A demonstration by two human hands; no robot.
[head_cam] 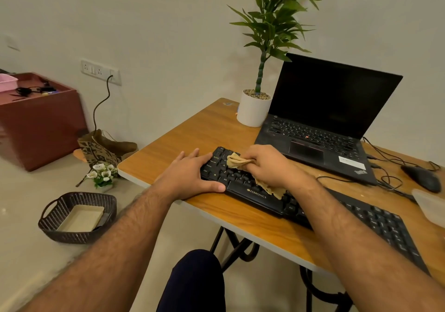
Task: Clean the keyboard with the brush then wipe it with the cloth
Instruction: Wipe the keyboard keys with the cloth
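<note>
Wooden table (197,128) carries black keyboard (255,192) along near edge. Left hand (190,175) flat, fingers straight, pressing keyboard's left end: keep it braced. Right hand (265,164) clamped round tan cloth (237,161) over left-side keys; wipe row by row, light pressure, moving rightward. Brush not visible.

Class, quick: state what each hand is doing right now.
Left hand: open, resting flat on the keyboard end.
Right hand: grips the cloth on the keys.
</note>
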